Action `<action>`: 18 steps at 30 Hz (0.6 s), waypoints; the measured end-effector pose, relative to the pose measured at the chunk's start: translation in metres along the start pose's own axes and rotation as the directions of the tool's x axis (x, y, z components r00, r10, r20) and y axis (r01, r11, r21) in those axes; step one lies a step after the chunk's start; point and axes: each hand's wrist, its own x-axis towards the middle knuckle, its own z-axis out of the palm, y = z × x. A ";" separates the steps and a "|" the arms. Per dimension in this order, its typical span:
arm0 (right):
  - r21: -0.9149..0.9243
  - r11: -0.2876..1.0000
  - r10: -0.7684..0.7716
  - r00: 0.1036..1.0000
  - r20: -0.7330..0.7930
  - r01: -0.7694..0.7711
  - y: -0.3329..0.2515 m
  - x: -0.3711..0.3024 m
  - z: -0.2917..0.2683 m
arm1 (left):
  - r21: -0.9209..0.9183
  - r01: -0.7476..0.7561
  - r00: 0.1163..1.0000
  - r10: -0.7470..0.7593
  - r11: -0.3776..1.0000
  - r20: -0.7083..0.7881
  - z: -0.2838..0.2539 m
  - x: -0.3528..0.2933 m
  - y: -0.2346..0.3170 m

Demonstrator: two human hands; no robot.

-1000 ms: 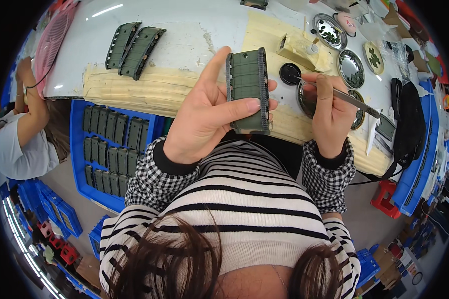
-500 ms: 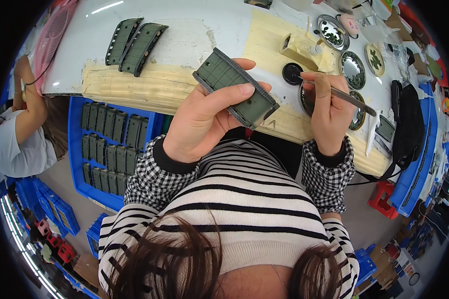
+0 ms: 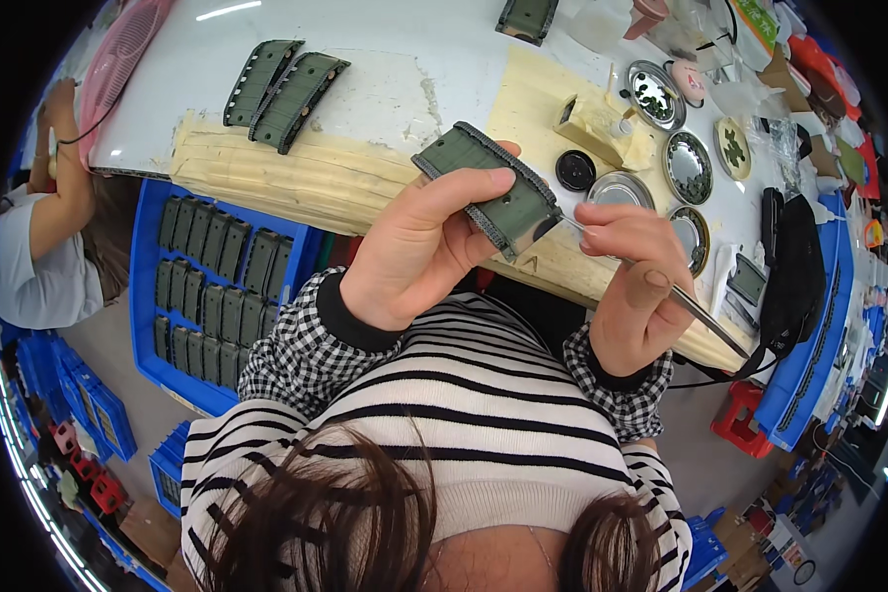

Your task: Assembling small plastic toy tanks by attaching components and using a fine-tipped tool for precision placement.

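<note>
The table (image 3: 385, 39) carries a padded strip along its near edge, and the curved green part (image 3: 516, 209) is held up in front of that strip, left of the table's near right corner. Its long axis slants from far left to near right, so its near right end points toward the right hand (image 3: 641, 286), which is just beside that end. The left hand (image 3: 414, 232) grips the part, thumb across its upper face and fingers curled beneath. The right hand is closed in a pinch around slim metal tweezers (image 3: 710, 324), back end sloping toward that corner. Their thin tip is at the part's near right end; whether it touches is hard to tell from here.
</note>
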 end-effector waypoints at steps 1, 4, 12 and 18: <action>0.018 1.000 0.026 1.000 -0.004 -0.025 -0.001 -0.001 0.002 | -0.001 -0.008 1.000 0.008 1.000 -0.004 0.000 0.000 0.000; 0.027 0.998 0.054 0.998 0.023 -0.055 -0.001 -0.002 0.001 | -0.005 -0.022 1.000 0.022 1.000 -0.011 0.000 -0.001 -0.002; 0.020 0.998 0.055 0.998 0.036 -0.056 -0.003 -0.003 0.001 | 0.007 -0.015 1.000 0.015 1.000 -0.016 0.000 -0.001 -0.003; -0.021 0.998 0.061 0.996 0.059 -0.060 -0.004 -0.002 0.000 | 0.002 -0.009 1.000 0.009 1.000 -0.021 -0.001 -0.002 -0.002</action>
